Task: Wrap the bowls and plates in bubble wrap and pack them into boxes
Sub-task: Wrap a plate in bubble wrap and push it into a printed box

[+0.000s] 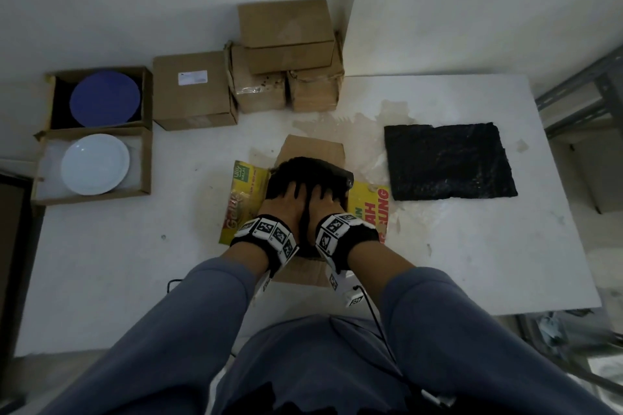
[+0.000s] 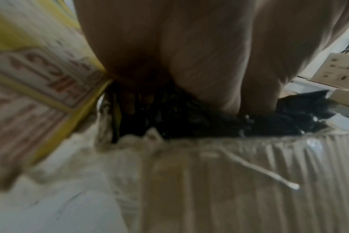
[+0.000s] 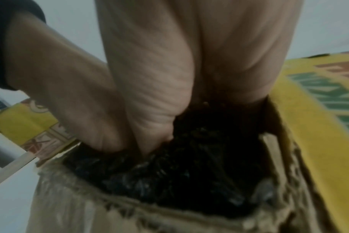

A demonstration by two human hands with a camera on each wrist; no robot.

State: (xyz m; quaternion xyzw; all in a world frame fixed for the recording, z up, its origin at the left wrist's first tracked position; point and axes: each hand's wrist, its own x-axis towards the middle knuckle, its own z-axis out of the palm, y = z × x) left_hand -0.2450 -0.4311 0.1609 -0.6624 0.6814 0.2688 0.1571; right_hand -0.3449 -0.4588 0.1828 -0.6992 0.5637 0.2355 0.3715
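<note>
An open cardboard box (image 1: 313, 146) with yellow printed flaps (image 1: 244, 199) stands at the middle of the white table. A bundle in black bubble wrap (image 1: 310, 170) fills its mouth. My left hand (image 1: 289, 192) and right hand (image 1: 323, 194) lie side by side on top of the bundle, fingers spread and pressing down. In the left wrist view the left hand's fingers (image 2: 189, 55) reach down onto the black wrap (image 2: 209, 119). In the right wrist view the right hand (image 3: 189, 63) presses the wrap (image 3: 189, 173) inside the box wall. What the wrap holds is hidden.
A flat sheet of black bubble wrap (image 1: 448, 162) lies at the right. At the far left, open boxes hold a blue plate (image 1: 105, 98) and a white plate (image 1: 95, 164). A closed box (image 1: 194, 89) and stacked boxes (image 1: 286, 54) stand at the back wall.
</note>
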